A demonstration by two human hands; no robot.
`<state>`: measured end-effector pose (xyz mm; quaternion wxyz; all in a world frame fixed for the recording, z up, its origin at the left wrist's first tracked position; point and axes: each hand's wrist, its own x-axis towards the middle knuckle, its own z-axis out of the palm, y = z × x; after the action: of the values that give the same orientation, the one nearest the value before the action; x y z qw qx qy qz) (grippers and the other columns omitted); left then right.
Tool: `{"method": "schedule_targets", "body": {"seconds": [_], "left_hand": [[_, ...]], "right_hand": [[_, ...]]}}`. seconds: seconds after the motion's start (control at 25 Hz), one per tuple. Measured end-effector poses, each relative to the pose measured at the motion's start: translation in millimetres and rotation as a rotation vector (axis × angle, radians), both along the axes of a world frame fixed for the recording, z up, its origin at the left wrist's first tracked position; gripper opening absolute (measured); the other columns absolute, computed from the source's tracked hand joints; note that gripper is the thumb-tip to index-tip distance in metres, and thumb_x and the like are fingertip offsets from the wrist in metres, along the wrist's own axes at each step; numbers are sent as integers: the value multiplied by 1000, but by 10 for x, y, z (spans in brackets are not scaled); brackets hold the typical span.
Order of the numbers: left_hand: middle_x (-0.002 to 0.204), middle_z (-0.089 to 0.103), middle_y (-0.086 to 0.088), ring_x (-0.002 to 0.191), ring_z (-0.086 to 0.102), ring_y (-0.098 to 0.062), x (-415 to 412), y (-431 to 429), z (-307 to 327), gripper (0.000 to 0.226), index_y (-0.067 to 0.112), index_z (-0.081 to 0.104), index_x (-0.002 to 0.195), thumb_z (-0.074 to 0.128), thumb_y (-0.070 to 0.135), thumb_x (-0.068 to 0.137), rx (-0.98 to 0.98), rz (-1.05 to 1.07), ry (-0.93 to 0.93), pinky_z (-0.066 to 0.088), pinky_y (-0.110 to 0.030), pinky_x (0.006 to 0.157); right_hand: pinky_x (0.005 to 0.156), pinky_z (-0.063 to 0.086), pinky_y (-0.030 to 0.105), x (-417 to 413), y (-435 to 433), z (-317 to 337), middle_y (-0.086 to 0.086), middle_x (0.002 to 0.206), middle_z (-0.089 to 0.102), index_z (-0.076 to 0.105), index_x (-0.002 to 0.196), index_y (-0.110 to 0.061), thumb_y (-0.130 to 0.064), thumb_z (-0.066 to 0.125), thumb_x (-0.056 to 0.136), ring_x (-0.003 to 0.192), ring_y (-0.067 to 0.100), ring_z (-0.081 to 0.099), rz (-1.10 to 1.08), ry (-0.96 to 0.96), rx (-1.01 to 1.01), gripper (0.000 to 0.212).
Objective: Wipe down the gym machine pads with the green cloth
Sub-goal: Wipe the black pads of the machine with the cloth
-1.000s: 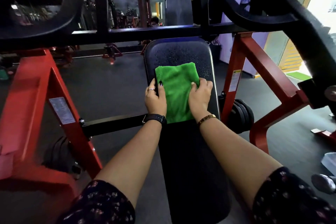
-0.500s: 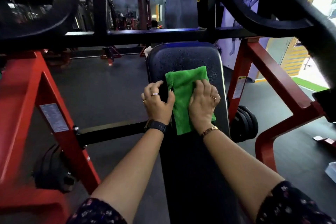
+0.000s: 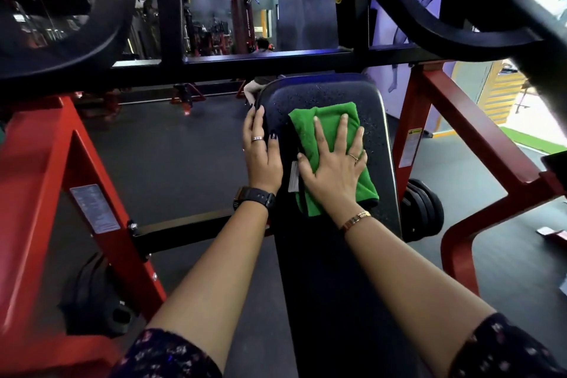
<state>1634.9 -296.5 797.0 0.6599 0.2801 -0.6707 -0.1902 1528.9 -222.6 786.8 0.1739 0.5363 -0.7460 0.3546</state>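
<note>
a person's right hand (image 3: 334, 159) lies flat and spread on the green cloth (image 3: 328, 120), fingers splayed rather than curled, pressing the folded fabric against the upper half of the machine's long black pad (image 3: 337, 270); an open palm of this kind seems chosen to spread pressure across the cloth and keep it from bunching. the left hand (image 3: 262, 150) rests open along the pad's left edge, just beside the cloth but not on it, gripping nothing, apparently to steady the person's reach. one cloth is in view, folded thick, with a white tag (image 3: 294, 176) showing at its left side near the right thumb. beyond the fingertips of both hands the pad's surface is speckled with fine droplets (image 3: 310, 95), which suggests that this far end is not yet wiped. one pad is being worked; curved black arms of the machine arch above it. red frame legs (image 3: 101, 193) stand to either side of the forearms, and a stack of black weight plates (image 3: 423, 212) sits to the right of the right wrist. two rings show on the left hand, one on the right.
</note>
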Motion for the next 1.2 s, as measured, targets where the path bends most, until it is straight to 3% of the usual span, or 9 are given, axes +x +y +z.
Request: {"method": "schedule_targets", "body": {"seconds": [0.16,0.28,0.36,0.56,0.64,0.76,0.88,1.0,1.2], "left_hand": [[147,33,-15,137,30,-21,41,-204,184,47,2,39,138,40,12,92,-47,-41,-54,18,-14,112],[148,33,-16,139,30,-26,12,-270,256,49,1,40,137,35,24,94,-100,-74,-60,21,-26,116],[149,31,-18,139,29,-28,3,-266,231,55,-1,39,137,31,33,95,-140,-86,-57,22,-32,116],[148,33,-16,139,28,-21,-7,-260,196,79,-1,38,138,21,61,92,-93,-132,52,21,-27,116],[148,33,-17,140,27,-20,-19,-237,165,82,-1,38,138,18,64,91,-104,-122,51,20,-25,115],[147,33,-20,139,28,-27,-24,-247,174,90,-2,38,137,16,70,88,-115,-156,73,21,-35,116],[144,35,-24,137,32,-34,-12,-270,191,91,1,38,135,23,75,84,-95,-251,157,25,-44,115],[145,35,-22,137,31,-31,-13,-250,190,98,-4,42,133,19,77,82,-75,-227,142,24,-33,115],[145,34,-23,137,31,-32,-16,-270,187,95,-2,39,135,22,76,83,-82,-226,118,26,-38,115]], "right_hand": [[110,15,62,-75,171,-308,2,159,4,14,146,-45,-61,39,80,145,34,-1,30,206,-20,72],[112,12,61,-188,-127,228,-8,159,-3,11,145,-47,-52,41,81,144,33,-6,-27,-53,-77,71],[110,8,63,-91,-298,600,-12,158,-3,12,145,-46,-47,45,80,143,38,-9,17,-80,-71,73],[109,19,58,-100,-102,119,-10,155,21,29,142,-42,-47,45,72,144,33,6,210,362,-130,72],[109,21,57,-271,-92,104,-12,154,22,30,142,-42,-45,44,72,145,28,7,179,324,-151,72],[109,18,59,-115,-270,516,-16,156,15,28,142,-45,-44,46,71,145,29,2,87,68,-154,74],[107,17,62,194,-293,461,-13,155,19,32,140,-44,-44,50,69,144,36,2,179,197,-157,74],[108,22,57,20,-102,122,-12,152,28,38,139,-40,-43,48,71,145,30,10,243,323,-172,69],[111,18,55,77,-268,479,-15,154,22,32,141,-43,-46,41,73,145,25,6,95,70,-195,69]]}}
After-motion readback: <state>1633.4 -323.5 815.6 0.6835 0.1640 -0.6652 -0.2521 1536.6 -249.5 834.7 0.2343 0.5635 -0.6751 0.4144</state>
